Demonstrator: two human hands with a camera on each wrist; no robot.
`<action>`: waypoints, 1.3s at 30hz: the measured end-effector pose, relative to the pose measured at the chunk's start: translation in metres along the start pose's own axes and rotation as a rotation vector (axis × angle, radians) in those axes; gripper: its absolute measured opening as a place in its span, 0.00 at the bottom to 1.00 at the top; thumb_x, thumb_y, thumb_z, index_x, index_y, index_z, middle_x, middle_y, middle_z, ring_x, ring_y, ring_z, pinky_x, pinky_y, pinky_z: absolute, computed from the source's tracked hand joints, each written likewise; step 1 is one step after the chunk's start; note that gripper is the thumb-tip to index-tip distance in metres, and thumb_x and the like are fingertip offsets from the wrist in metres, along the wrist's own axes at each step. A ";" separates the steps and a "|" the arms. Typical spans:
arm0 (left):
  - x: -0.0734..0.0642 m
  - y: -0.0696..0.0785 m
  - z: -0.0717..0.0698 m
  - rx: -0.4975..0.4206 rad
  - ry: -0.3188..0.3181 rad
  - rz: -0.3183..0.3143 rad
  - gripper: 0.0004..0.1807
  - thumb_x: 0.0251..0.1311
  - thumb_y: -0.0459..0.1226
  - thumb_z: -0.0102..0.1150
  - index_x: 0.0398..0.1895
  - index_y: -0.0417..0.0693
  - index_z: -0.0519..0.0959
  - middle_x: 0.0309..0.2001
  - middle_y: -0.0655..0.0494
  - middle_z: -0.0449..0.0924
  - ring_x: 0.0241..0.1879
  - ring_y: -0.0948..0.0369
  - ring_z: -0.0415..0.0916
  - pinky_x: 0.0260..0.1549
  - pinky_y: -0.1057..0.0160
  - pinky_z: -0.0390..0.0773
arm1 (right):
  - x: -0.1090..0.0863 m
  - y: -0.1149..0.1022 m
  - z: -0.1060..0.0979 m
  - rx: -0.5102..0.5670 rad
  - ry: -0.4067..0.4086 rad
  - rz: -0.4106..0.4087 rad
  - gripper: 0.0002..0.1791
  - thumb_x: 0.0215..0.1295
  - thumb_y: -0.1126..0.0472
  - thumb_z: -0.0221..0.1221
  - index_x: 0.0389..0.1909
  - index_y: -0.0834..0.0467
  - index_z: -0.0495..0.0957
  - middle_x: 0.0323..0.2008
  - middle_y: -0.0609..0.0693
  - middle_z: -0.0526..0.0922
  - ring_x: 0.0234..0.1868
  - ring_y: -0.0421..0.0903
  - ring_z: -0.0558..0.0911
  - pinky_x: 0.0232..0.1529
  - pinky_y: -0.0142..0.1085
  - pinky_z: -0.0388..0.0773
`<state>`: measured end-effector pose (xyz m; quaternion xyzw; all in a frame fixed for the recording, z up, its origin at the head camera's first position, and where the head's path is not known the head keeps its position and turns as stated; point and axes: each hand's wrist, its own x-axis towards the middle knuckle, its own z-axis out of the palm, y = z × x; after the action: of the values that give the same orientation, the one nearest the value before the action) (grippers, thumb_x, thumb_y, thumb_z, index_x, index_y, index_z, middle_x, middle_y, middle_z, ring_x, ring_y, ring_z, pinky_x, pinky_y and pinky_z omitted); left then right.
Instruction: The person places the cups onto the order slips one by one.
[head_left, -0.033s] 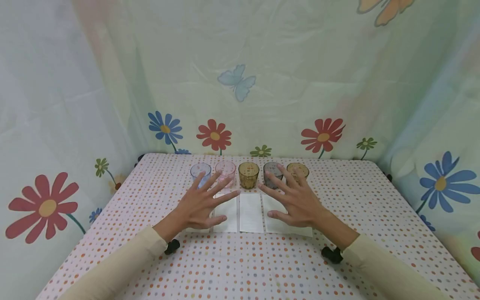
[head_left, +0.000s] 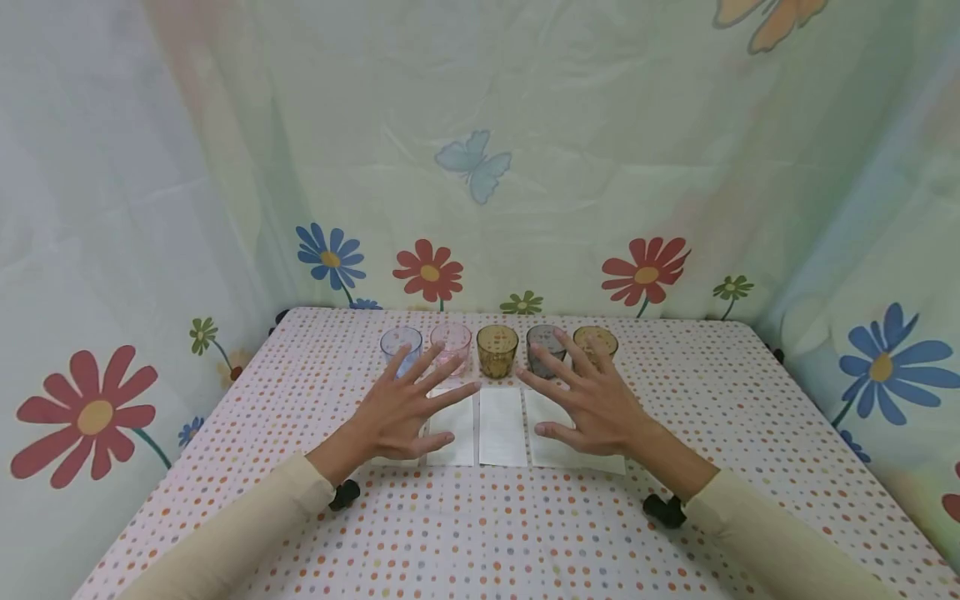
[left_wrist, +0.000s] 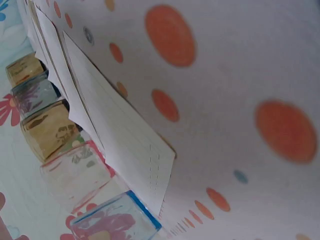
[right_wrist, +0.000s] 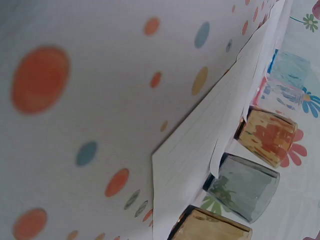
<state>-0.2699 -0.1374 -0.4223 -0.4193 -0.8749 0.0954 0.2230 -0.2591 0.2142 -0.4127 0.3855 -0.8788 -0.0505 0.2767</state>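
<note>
My left hand [head_left: 405, 412] is held over white paper slips [head_left: 452, 442] with its fingers spread. Its fingertips overlap a clear blue glass [head_left: 392, 340] and a pink glass [head_left: 442, 333] in the head view. On the other side my right hand [head_left: 600, 404], fingers also spread, hovers above more of the white paper [head_left: 570, 458]. Behind its fingers stand a grey glass [head_left: 543, 337] and an amber glass [head_left: 607, 343]. Between the hands an amber-brown glass [head_left: 497, 350] stands behind a middle slip [head_left: 502, 427]. Both hands hold nothing.
The glasses stand in a row near the back of the table, on a dotted tablecloth [head_left: 465, 533]. A curtain [head_left: 555, 208] printed with flowers and butterflies hangs behind and on both sides. In the left wrist view, the paper [left_wrist: 120, 120] lies in front of the glasses.
</note>
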 end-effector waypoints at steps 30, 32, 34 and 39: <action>0.002 0.000 0.004 -0.133 0.067 -0.078 0.46 0.62 0.67 0.47 0.82 0.71 0.48 0.82 0.54 0.45 0.80 0.46 0.45 0.68 0.30 0.54 | 0.003 -0.003 0.004 0.096 0.115 0.058 0.45 0.68 0.23 0.40 0.74 0.49 0.67 0.74 0.56 0.67 0.77 0.64 0.56 0.70 0.69 0.52; 0.003 0.000 0.004 -0.151 0.067 -0.086 0.45 0.62 0.67 0.47 0.82 0.71 0.49 0.82 0.54 0.46 0.80 0.46 0.45 0.68 0.30 0.54 | 0.004 -0.003 0.005 0.099 0.113 0.064 0.45 0.68 0.23 0.41 0.74 0.49 0.67 0.74 0.57 0.68 0.77 0.64 0.55 0.70 0.68 0.52; 0.004 0.001 0.003 -0.165 0.065 -0.098 0.45 0.63 0.67 0.46 0.82 0.71 0.49 0.82 0.54 0.46 0.80 0.46 0.45 0.68 0.30 0.55 | 0.004 -0.002 0.006 0.092 0.106 0.071 0.45 0.68 0.23 0.40 0.75 0.49 0.66 0.73 0.57 0.68 0.77 0.64 0.56 0.70 0.68 0.52; 0.005 0.001 0.000 -0.206 0.066 -0.135 0.45 0.63 0.68 0.45 0.82 0.69 0.49 0.82 0.53 0.46 0.79 0.45 0.47 0.67 0.31 0.56 | 0.006 -0.001 0.009 0.083 0.098 0.080 0.45 0.68 0.24 0.40 0.74 0.49 0.67 0.72 0.57 0.69 0.77 0.65 0.57 0.69 0.68 0.55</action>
<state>-0.2723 -0.1327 -0.4209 -0.3832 -0.8983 -0.0240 0.2134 -0.2669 0.2083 -0.4175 0.3631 -0.8802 0.0160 0.3050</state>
